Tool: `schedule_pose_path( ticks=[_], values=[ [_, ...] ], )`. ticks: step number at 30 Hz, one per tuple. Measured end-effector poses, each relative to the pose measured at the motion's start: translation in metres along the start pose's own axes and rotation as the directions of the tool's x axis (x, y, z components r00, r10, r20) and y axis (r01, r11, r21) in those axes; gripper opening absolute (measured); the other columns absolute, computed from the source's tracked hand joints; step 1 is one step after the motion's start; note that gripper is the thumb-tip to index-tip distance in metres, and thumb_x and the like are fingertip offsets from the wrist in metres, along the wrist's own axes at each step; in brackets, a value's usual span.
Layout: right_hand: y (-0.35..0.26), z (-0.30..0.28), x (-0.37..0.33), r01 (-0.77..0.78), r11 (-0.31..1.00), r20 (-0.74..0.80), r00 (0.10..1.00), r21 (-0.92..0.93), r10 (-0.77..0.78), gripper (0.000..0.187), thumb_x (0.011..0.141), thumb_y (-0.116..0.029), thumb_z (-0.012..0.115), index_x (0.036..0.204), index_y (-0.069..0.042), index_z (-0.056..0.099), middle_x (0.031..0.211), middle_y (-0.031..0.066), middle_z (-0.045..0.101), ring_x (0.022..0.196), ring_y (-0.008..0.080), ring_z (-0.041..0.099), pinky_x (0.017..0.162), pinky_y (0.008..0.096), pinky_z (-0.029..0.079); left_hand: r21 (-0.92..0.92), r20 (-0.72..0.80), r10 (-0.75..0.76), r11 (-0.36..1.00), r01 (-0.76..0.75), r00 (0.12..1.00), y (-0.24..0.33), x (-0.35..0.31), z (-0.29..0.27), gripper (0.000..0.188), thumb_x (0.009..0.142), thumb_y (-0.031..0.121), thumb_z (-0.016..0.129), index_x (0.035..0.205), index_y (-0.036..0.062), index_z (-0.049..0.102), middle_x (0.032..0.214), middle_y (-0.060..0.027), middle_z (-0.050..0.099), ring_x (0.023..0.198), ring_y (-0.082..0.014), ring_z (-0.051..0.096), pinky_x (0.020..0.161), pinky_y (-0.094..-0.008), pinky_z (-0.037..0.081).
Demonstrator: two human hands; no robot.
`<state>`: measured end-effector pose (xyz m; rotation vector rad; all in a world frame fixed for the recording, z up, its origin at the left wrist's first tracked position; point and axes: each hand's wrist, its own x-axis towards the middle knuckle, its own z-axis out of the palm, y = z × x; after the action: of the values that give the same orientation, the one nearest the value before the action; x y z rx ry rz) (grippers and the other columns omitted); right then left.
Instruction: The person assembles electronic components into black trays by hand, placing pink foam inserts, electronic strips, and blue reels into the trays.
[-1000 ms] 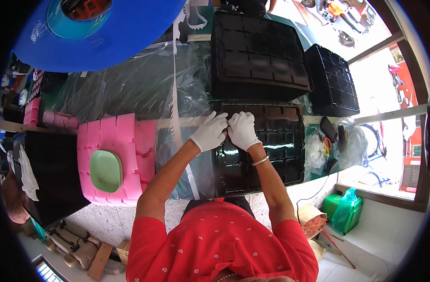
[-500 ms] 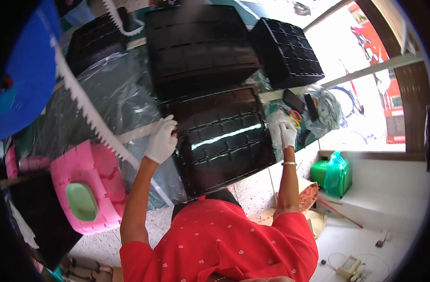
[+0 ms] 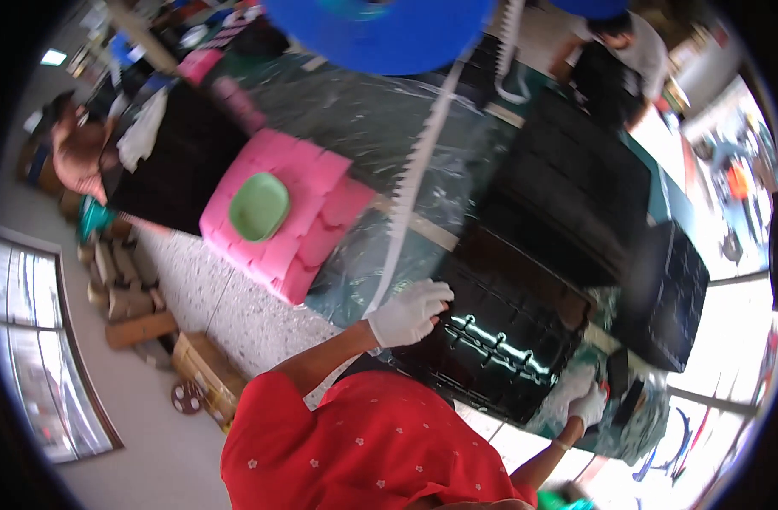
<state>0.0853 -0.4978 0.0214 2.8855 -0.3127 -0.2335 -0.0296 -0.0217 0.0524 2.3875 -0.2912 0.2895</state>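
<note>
A shiny black moulded tray (image 3: 508, 327) with raised ridges lies on the table in front of me. My left hand (image 3: 408, 314), in a white glove, is at its left edge with the fingers apart. Beyond the tray's right side, my right hand (image 3: 588, 405), also gloved, has its fingers curled down beside clear plastic. A small red piece (image 3: 605, 388), in the same place as the scissors handles seen earlier, shows at its fingertips. Whatever those fingers hold is hidden.
Behind the tray stands a large black stack (image 3: 567, 187); a black ridged block (image 3: 663, 293) is at right. Pink moulded pieces (image 3: 316, 212) carry a green bowl (image 3: 259, 206). A white toothed strip (image 3: 418, 170) and blue disc (image 3: 389, 34) hang overhead. Two people (image 3: 631, 59) are farther off.
My view has swung left, bringing the pink pieces nearer the middle and people into sight. The tray now appears lower and to the right. Both hands stay near their earlier places around it.
</note>
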Motion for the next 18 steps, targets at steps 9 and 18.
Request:
schedule_pose_path(
  ticks=[9, 18],
  values=[
    [-0.215, -0.184, -0.057, 0.523, -0.051, -0.228, 0.281, 0.851, -0.932, 0.034, 0.079, 0.007, 0.052, 0.111, 0.003, 0.064, 0.109, 0.0176, 0.068, 0.104, 0.0297, 0.066, 0.092, 0.0319, 0.05, -0.223, -0.725, -0.491, 0.831, 0.509, 0.484, 0.017, -0.109, -0.084, 0.013, 0.083, -0.003, 0.053, 0.096, -0.0005, 0.054, 0.11, -0.0168, 0.063, 0.098, -0.0257, 0.061, 0.089, -0.0333, 0.048],
    [-0.469, -0.036, -0.185, 0.113, 0.055, 0.023, 0.265, 0.992, -0.964, 0.037, 0.098, -0.028, 0.055, 0.116, 0.003, 0.063, 0.108, 0.0232, 0.068, 0.103, 0.0361, 0.065, 0.088, 0.039, 0.05, -0.683, -0.718, -0.595, 0.505, 0.528, -0.361, -0.204, -0.313, -0.178, 0.032, 0.094, 0.018, 0.051, 0.117, -0.0039, 0.057, 0.107, -0.013, 0.062, 0.098, -0.0228, 0.056, 0.092, -0.0339, 0.043]
  ],
)
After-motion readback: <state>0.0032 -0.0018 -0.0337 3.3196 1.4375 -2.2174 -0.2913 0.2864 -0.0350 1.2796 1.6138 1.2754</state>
